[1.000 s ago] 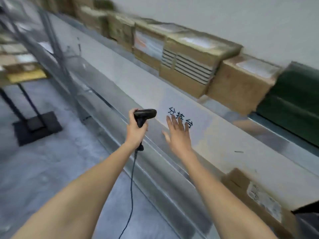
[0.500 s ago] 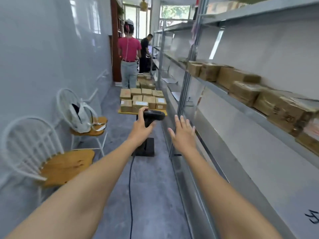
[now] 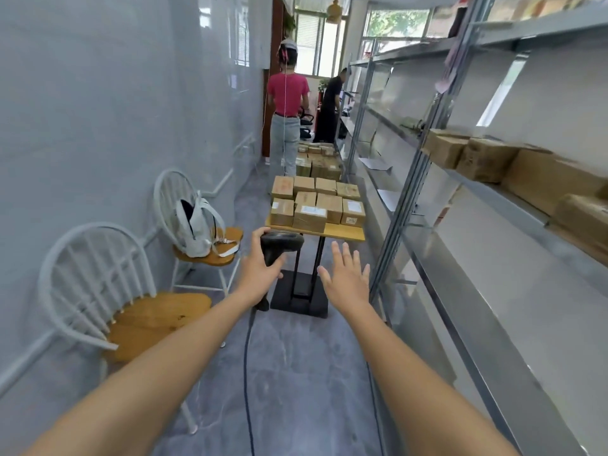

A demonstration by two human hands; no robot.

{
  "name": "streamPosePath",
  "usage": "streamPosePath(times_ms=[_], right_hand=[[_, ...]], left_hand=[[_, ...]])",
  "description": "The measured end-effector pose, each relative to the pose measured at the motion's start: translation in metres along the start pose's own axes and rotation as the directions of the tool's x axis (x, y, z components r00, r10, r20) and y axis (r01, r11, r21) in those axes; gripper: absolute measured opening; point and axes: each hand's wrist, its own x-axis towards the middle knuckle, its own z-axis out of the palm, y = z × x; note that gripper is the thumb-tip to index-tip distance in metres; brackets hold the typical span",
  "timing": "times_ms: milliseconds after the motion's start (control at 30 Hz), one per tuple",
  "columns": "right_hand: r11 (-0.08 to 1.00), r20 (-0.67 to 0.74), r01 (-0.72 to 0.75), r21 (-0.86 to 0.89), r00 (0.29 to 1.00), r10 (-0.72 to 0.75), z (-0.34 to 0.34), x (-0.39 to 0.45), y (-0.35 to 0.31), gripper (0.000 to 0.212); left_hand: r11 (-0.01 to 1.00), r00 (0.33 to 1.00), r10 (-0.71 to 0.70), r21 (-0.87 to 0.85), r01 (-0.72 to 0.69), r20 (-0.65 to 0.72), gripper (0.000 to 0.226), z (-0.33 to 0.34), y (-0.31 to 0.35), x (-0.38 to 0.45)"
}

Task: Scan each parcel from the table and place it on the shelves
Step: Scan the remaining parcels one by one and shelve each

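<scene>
Cardboard parcels (image 3: 317, 204) sit packed together on the small table (image 3: 342, 232) ahead, down the aisle. Left hand (image 3: 260, 273) grips a black scanner (image 3: 279, 246), its cable trailing to the floor. Right hand (image 3: 345, 279) is spread flat, holding nothing, beside the shelves (image 3: 493, 192), where more boxes (image 3: 487, 159) rest.

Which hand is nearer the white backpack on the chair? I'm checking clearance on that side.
Left. The left hand, gripping the scanner, is just right of the backpack; the open right hand is farther right, toward the shelves.
</scene>
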Motion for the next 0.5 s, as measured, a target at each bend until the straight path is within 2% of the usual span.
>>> streamPosePath(times_ms=[500], right_hand=[[0.996, -0.009, 0.086, 0.028, 0.996, -0.086, 0.007, 0.233, 0.038, 0.071]], left_hand=[[0.999, 0.998, -0.035, -0.015, 0.034, -0.054, 0.062, 0.081, -0.048, 0.197]])
